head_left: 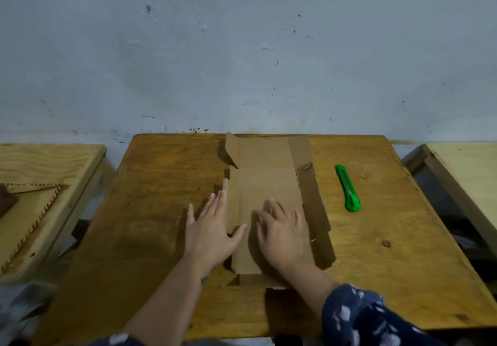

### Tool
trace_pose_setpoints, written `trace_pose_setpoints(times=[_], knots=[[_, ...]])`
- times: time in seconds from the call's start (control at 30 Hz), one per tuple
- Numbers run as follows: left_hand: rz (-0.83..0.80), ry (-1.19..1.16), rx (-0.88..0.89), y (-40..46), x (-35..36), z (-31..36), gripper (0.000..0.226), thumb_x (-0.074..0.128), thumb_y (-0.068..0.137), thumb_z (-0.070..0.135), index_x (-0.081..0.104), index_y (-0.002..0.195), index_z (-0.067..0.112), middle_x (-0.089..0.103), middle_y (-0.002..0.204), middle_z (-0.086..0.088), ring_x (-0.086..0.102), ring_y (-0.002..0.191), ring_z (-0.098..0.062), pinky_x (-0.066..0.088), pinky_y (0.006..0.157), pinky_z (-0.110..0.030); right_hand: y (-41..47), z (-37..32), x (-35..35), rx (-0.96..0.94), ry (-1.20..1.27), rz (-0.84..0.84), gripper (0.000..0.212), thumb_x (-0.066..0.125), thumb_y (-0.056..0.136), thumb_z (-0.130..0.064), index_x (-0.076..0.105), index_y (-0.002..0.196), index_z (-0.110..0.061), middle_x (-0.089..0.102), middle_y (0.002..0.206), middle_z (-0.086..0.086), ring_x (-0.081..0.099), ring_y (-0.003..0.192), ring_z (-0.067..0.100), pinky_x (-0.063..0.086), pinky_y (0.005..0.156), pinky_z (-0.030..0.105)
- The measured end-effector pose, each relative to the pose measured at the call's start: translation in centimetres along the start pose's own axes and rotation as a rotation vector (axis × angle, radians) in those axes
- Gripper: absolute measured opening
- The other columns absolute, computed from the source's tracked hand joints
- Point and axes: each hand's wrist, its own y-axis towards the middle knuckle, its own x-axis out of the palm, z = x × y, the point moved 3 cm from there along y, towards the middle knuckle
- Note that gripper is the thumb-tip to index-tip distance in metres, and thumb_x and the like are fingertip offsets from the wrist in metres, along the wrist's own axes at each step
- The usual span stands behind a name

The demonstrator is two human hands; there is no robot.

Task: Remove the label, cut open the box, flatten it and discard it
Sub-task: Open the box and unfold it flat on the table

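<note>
Both hands flat with straight fingers, left hand (208, 234) on box's (271, 184) left edge, right hand (279, 231) pressing its middle

The right hand (279, 231) is blurred and covers part of the flattened cardboard box (266, 181). The side surface (48, 162) runs off the left edge.
</note>
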Motion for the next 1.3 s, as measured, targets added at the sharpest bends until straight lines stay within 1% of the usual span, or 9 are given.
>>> trace_pose_setpoints(times=[0.13,0.2,0.27,0.4,0.6,0.87,1.0,1.1,1.3], knots=[[-0.127,0.054,-0.116,0.0,0.5,-1.2,0.103,0.036,0.081,0.076,-0.005,0.152,0.015,-0.001,0.162,0.002,-0.005,0.148,-0.014,-0.006,0.117,-0.054,-2.1,0.3,3.1,0.053,-0.118,-0.194,0.072,-0.003,0.083,-0.069,-0.003,0.149,-0.04,-0.019,0.159,0.004,-0.021,0.145,0.028,-0.012,0.111,0.063],[-0.194,0.054,-0.178,0.0,1.1,-1.9,0.102,0.037,0.081,0.076,-0.002,0.152,0.014,-0.002,0.162,-0.001,-0.007,0.148,-0.017,-0.004,0.117,-0.057,-2.4,0.7,3.8,0.044,-0.147,-0.196,0.084,-0.018,0.07,-0.072,-0.011,0.148,-0.041,-0.024,0.158,0.002,-0.026,0.143,0.026,-0.012,0.111,0.064],[-0.212,0.039,-0.199,-0.2,1.5,-2.4,0.099,0.035,0.082,0.076,0.003,0.153,0.014,-0.001,0.162,-0.002,-0.006,0.148,-0.018,-0.004,0.116,-0.057,-2.5,0.9,4.0,0.04,-0.162,-0.185,0.081,-0.017,0.072,-0.071,-0.012,0.147,-0.041,-0.025,0.158,0.001,-0.027,0.143,0.024,-0.013,0.111,0.063],[-0.104,-0.004,-0.149,-1.0,0.3,-2.7,0.083,0.032,0.086,0.067,0.019,0.152,0.018,0.002,0.162,-0.001,-0.005,0.148,-0.016,-0.005,0.117,-0.055,-2.5,0.9,4.1,0.047,-0.176,-0.192,0.068,-0.002,0.086,-0.068,-0.013,0.147,-0.041,-0.025,0.157,0.001,-0.027,0.143,0.024,-0.014,0.11,0.064],[0.12,-0.053,-0.085,-2.3,-0.9,-5.4,0.061,0.027,0.097,0.046,0.004,0.152,0.033,0.001,0.161,0.001,-0.005,0.148,-0.016,-0.004,0.117,-0.054,-2.5,0.8,3.9,0.044,-0.19,-0.198,0.063,0.006,0.092,-0.063,-0.013,0.147,-0.041,-0.024,0.158,0.001,-0.027,0.143,0.024,-0.014,0.11,0.064],[-0.1,0.028,-0.115,-3.0,1.1,-9.1,0.054,0.017,0.1,0.047,0.014,0.151,0.031,-0.003,0.162,0.002,-0.014,0.147,-0.018,-0.006,0.116,-0.058,-2.5,0.7,4.0,0.042,-0.185,-0.199,0.063,0.005,0.092,-0.063,-0.014,0.147,-0.041,-0.025,0.157,0.001,-0.026,0.143,0.025,-0.012,0.11,0.064],[0.031,0.023,-0.096,-2.1,-0.1,-6.9,0.06,0.016,0.099,0.049,0.023,0.15,0.02,0.001,0.161,0.001,-0.013,0.147,-0.015,-0.008,0.116,-0.055,-2.4,0.4,3.2,0.038,-0.132,-0.187,0.065,0.015,0.094,-0.061,-0.01,0.149,-0.038,-0.018,0.159,0.004,-0.022,0.145,0.027,-0.014,0.113,0.058],[0.122,0.071,-0.014,-0.2,-1.5,-3.8,0.061,0.016,0.098,0.05,0.017,0.151,0.02,0.001,0.161,-0.001,-0.012,0.147,-0.017,-0.009,0.116,-0.054,-1.0,0.2,1.1,0.047,-0.09,-0.031,0.059,0.027,0.097,-0.051,0.009,0.151,-0.032,0.0,0.161,0.005,-0.006,0.148,0.025,-0.008,0.117,0.053],[0.044,0.134,0.128,2.7,-1.3,2.0,0.07,0.014,0.094,0.062,0.002,0.152,0.026,-0.012,0.16,-0.001,-0.022,0.144,-0.018,-0.013,0.115,-0.056,5.9,2.5,-2.4,0.084,-0.159,0.124,0.052,0.035,0.097,-0.031,0.026,0.147,-0.02,0.009,0.16,0.012,0.001,0.148,0.03,0.002,0.12,0.05]])
